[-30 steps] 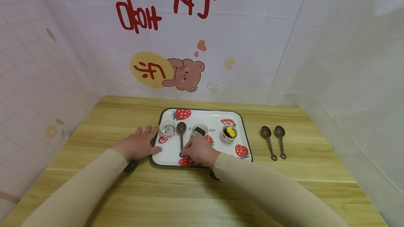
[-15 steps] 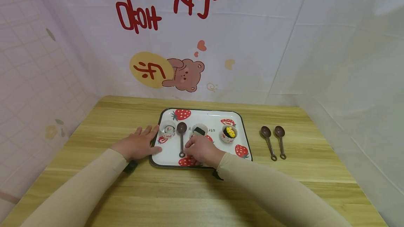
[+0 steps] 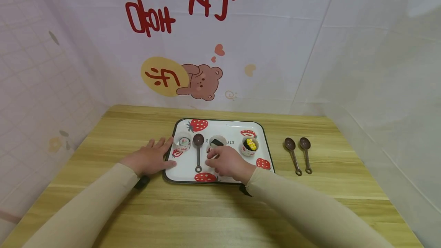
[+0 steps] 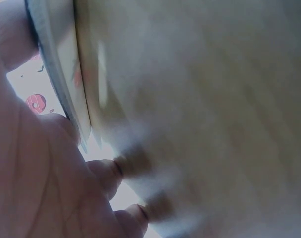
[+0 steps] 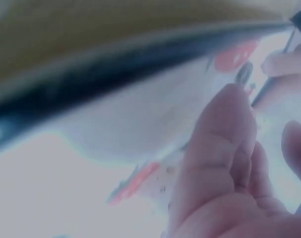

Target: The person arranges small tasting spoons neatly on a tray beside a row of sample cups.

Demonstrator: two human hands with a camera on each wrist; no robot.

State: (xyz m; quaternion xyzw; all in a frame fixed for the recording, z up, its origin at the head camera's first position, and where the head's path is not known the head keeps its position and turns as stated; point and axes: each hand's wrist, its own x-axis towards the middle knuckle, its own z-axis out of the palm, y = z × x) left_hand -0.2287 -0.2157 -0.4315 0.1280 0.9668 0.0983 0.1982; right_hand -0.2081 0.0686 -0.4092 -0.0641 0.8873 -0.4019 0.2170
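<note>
We're at a wooden table (image 3: pixel 213 209) walled by printed white curtains (image 3: pixel 262 49). Our left hand (image 3: pixel 149 158) lies flat, fingers released, against the tray (image 3: pixel 220 127). Our right hand (image 3: pixel 228 162) hovers relaxed, grasping nothing, just right of the spoon (image 3: pixel 198 149). Three cups (image 3: pixel 250 146) beyond; two spoons (image 3: pixel 298 154) well right.

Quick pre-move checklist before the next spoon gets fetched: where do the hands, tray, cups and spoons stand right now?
1. Right hand free of the spoon on the tray: ok, it holds nothing.
2. Left hand steadying the strawberry tray: ok, flat at the left rim.
3. Placed spoon inside the tray, between two cups: ok.
4. Three cups upright: ok.
5. Two spare spoons lie on the table right of the tray: ok.
6. Cup contents settled: cannot tell.
</note>
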